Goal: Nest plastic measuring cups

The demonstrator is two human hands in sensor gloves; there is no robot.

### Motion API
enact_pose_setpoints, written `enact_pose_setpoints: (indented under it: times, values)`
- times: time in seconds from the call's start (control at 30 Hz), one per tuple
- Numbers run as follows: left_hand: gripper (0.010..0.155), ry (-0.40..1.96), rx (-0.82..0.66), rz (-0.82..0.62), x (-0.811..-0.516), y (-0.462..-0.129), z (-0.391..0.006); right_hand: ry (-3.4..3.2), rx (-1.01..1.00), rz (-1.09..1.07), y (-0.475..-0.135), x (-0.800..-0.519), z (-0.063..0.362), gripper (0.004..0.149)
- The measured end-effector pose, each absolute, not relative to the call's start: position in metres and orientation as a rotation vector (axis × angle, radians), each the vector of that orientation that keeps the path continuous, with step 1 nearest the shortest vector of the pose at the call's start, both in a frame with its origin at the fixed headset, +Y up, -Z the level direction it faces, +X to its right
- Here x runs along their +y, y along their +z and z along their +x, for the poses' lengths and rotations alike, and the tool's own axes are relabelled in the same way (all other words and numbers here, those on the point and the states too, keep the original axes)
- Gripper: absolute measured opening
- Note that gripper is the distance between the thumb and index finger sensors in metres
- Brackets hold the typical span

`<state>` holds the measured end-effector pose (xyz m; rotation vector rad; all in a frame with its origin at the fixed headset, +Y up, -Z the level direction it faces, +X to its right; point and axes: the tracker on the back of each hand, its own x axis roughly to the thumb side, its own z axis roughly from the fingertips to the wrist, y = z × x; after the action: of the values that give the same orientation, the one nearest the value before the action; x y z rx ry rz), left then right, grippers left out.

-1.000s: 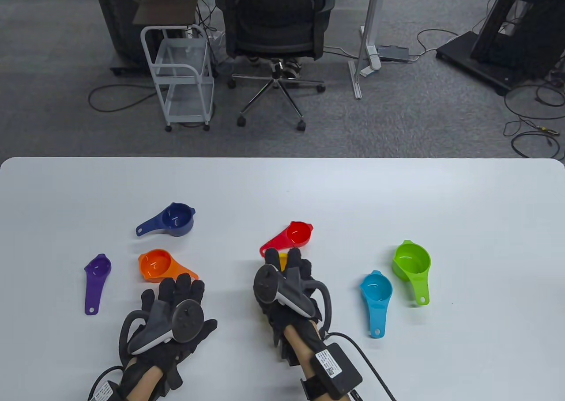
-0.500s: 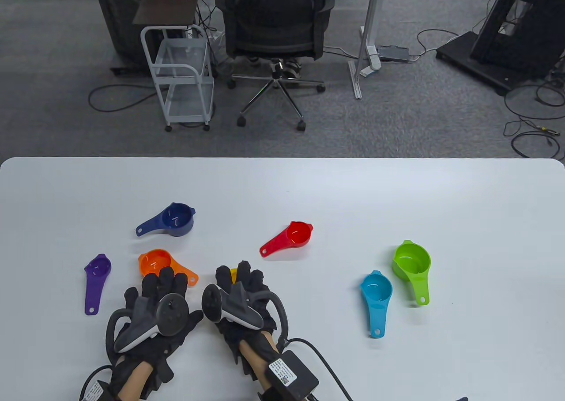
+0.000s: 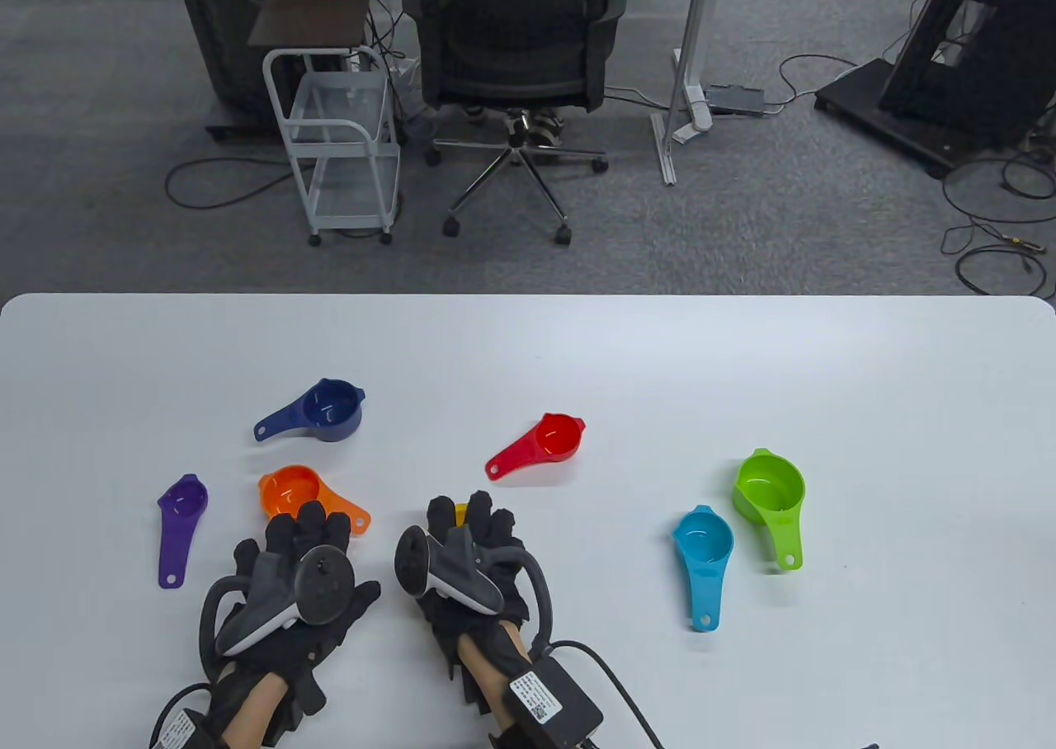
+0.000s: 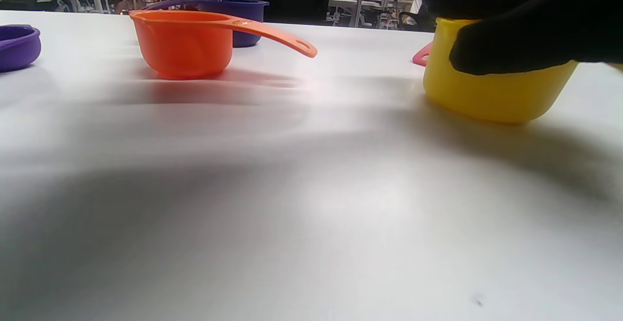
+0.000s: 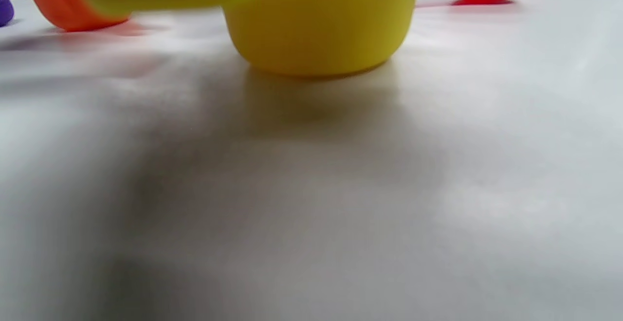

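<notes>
My right hand grips a yellow measuring cup from above and almost covers it. The left wrist view shows its fingers on the yellow cup, whose base is on or just above the table. The cup fills the top of the right wrist view. My left hand lies open and empty, its fingertips over the handle of the orange cup, which also shows in the left wrist view. Navy, purple, red, blue and green cups lie apart.
The white table ends at a far edge, with an office chair and a wire cart on the floor behind it. A cable runs from my right wrist along the near edge.
My right hand carried the yellow cup left, from beside the red cup's handle toward my left hand, then shifted slightly back right. My left hand drew slightly left and toward me.
</notes>
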<state>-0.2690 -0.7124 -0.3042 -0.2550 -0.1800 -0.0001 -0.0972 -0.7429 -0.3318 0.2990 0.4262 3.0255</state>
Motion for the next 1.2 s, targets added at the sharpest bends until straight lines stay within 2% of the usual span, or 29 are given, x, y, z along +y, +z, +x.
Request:
enact_pose_setpoints:
  times: [0.13,0.27,0.4,0.6,0.7,0.8,0.9,1.0,1.2]
  values:
    - [0.087,0.001,-0.18,-0.261,-0.712,-0.304,-0.269,2.944,0.419,0.315,-0.331,-0.735,-0.09,0.091]
    - [0.087,0.003,-0.183,-0.26,-0.713,-0.303,-0.269,2.838,0.204,0.278,-0.334,-0.7,-0.061,0.094]
    - [0.088,0.003,-0.185,-0.259,-0.712,-0.303,-0.269,2.873,0.021,0.088,-0.347,-0.679,0.003,0.091]
    - [0.088,-0.012,-0.189,-0.246,-0.71,-0.302,-0.266,2.903,-0.076,-0.278,-0.364,-0.687,0.125,0.086]
    - [0.087,-0.021,-0.191,-0.251,-0.71,-0.302,-0.265,2.79,0.034,-0.444,-0.371,-0.703,0.18,0.081]
    - [0.089,-0.006,-0.21,-0.273,-0.713,-0.301,-0.264,2.736,0.125,-0.528,-0.376,-0.716,0.214,0.077]
    - [0.089,0.007,-0.215,-0.258,-0.713,-0.301,-0.264,2.709,0.167,-0.452,-0.382,-0.724,0.231,0.072]
    - [0.088,-0.015,-0.22,-0.238,-0.712,-0.299,-0.262,2.779,0.286,-0.462,-0.39,-0.729,0.238,0.069]
    - [0.088,-0.032,-0.235,-0.252,-0.714,-0.297,-0.257,2.681,0.383,-0.451,-0.401,-0.734,0.249,0.065]
